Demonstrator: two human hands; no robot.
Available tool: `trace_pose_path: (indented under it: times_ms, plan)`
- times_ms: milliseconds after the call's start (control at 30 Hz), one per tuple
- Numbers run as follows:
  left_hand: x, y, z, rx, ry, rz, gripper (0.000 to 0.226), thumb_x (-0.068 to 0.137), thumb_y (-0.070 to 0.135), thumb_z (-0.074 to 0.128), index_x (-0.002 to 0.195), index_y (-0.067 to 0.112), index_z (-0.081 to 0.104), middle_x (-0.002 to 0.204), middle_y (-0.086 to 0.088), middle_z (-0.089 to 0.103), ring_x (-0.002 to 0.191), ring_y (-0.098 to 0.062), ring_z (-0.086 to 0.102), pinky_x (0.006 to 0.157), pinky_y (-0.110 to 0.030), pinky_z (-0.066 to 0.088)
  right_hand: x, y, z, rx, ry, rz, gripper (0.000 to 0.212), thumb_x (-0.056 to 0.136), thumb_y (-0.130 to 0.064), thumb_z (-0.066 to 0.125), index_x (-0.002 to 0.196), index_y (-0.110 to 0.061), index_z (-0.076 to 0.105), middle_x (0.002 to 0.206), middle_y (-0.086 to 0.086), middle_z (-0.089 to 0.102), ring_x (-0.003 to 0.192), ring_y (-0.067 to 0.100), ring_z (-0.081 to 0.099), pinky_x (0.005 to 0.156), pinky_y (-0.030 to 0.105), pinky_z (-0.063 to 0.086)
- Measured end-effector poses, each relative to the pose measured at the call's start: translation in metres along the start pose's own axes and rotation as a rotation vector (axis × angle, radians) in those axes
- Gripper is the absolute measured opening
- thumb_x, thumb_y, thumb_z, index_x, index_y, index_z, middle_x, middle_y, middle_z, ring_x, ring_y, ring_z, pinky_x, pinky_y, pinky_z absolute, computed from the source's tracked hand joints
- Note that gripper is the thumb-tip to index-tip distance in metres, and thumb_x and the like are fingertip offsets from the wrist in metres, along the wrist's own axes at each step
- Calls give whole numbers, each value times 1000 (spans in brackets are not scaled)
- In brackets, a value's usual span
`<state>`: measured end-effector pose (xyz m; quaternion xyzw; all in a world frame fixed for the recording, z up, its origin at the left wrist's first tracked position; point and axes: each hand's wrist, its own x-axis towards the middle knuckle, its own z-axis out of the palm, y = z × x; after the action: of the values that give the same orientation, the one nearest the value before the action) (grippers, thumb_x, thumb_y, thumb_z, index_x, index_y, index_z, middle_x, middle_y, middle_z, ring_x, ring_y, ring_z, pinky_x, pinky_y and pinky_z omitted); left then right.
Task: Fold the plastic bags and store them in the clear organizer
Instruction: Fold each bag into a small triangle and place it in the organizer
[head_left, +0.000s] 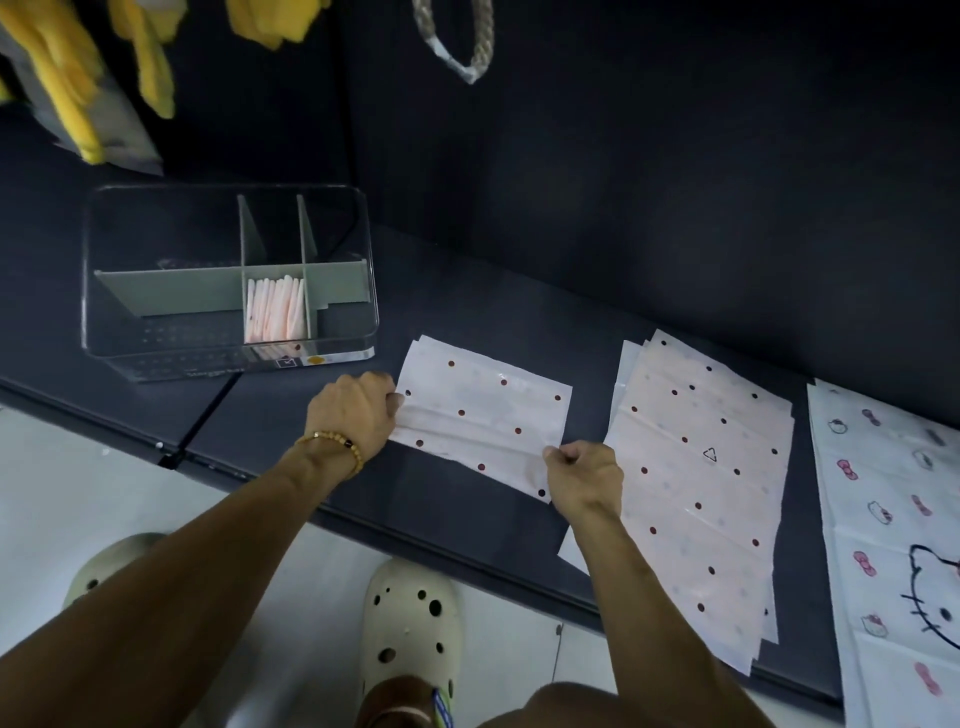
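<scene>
A pale pink plastic bag with dark dots (483, 415) lies partly folded on the dark shelf (452, 519). My left hand (353, 410) pinches its left edge. My right hand (584, 480) pinches its near right corner. To the left stands the clear organizer (98, 312) with grey dividers. Several folded pink bags (274, 310) stand upright in its middle front compartment. A stack of flat dotted bags (701, 493) lies just right of my right hand.
White bags with cat-face and bow prints (893, 545) lie at the far right, overhanging the shelf edge. Yellow items (67, 78) and a braided loop (457, 47) hang above. Below the shelf edge my feet in cream clogs (410, 629) stand on a white floor.
</scene>
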<state>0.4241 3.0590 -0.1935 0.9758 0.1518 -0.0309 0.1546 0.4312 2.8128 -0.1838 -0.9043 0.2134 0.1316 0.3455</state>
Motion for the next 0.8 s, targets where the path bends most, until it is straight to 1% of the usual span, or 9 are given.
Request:
trace_pose_path:
  times_ms: [100,200,300,333,400,467,600,733,800]
  plan:
    - [3,2,-1,64,21,59,27,95,40,48,98,16,61,95,-15,65,88,-36,60,64,-34,38,0,0,0,-29,20,4,23,95,-29,56,96,-11,68,93,6,68,76,17,55,67,21,39]
    - [0,2,-3,65,39,82,29,94,44,47,94,17,59,88,-13,66,84,-35,60,61,-33,37,-1,-1,-2,-22,21,-6,21,95,-28,56,93,-11,68,89,6,68,75,18,56,65,22,40]
    - [-11,2,-5,-141,102,44,30,93,46,49,82,20,58,73,-5,64,75,-32,60,58,-30,39,0,-2,-5,33,-14,-16,20,93,-25,58,77,-15,64,83,7,68,76,27,64,70,32,52]
    - [-16,2,-4,-231,113,39,26,92,42,50,83,20,59,71,-3,64,73,-31,60,59,-31,42,0,-3,-6,49,-22,-12,22,92,-25,58,72,-17,62,80,7,68,76,29,65,73,35,55]
    - [-23,2,-2,-310,125,22,15,92,33,53,94,20,60,73,-2,66,74,-31,62,63,-34,48,-1,-3,-7,58,-25,-5,25,92,-25,58,67,-21,58,72,3,65,75,29,66,73,36,56]
    - [-25,1,1,-256,143,1,16,92,27,52,104,19,58,79,-8,68,79,-35,62,66,-38,49,-1,-3,-7,45,-18,-4,24,93,-25,57,70,-20,59,68,-1,61,73,26,64,68,31,52]
    - [-26,0,9,-75,119,66,27,94,27,46,121,22,49,84,-12,68,80,-36,62,65,-37,44,1,-3,-5,-40,17,-26,18,95,-26,55,89,-12,66,73,-2,58,69,16,52,64,22,38]
    - [-35,-1,9,51,147,166,24,92,17,49,113,19,59,72,-9,63,68,-31,60,54,-34,44,0,-4,-2,-107,41,-51,18,95,-26,54,89,-13,65,79,4,65,71,19,55,63,24,39]
    - [-38,-1,9,84,136,158,24,90,13,52,112,17,60,67,-7,60,69,-30,59,50,-33,44,2,-5,-1,-159,50,-80,18,95,-27,54,90,-13,64,82,4,66,72,19,56,63,24,40]
